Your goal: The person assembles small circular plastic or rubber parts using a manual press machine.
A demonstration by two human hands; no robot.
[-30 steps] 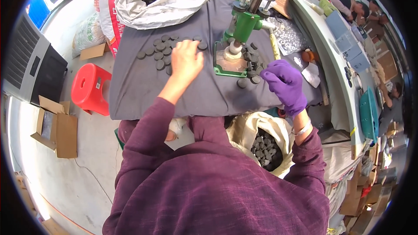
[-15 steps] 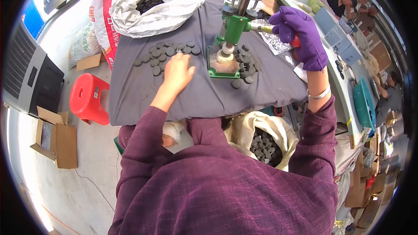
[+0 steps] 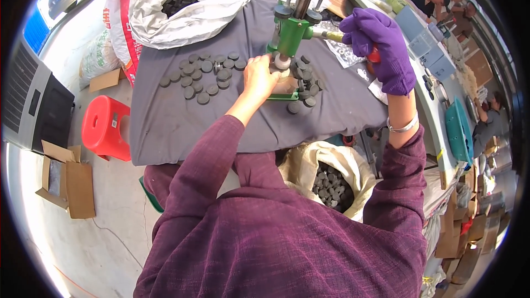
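Observation:
A green hand press stands on the grey cloth-covered table. My left hand, bare, reaches to the left side of its base, fingertips bunched beside the pale die under the ram. What those fingers pinch, if anything, is hidden. In a purple glove, my right hand wraps round the red end of the press lever, held out to the right at about the height of the press body. Black round discs lie loosely grouped left of my left hand. More black discs are heaped against the right side of the press.
At the table's far left stands a white sack with black pieces inside. Below the front edge, a cream sack holds more. A red stool is on the left; a side bench runs along the right. Other people work far right.
My left hand has moved right, from the loose discs to the press base. My right hand stays on the lever, nearly unmoved. The view has shifted slightly.

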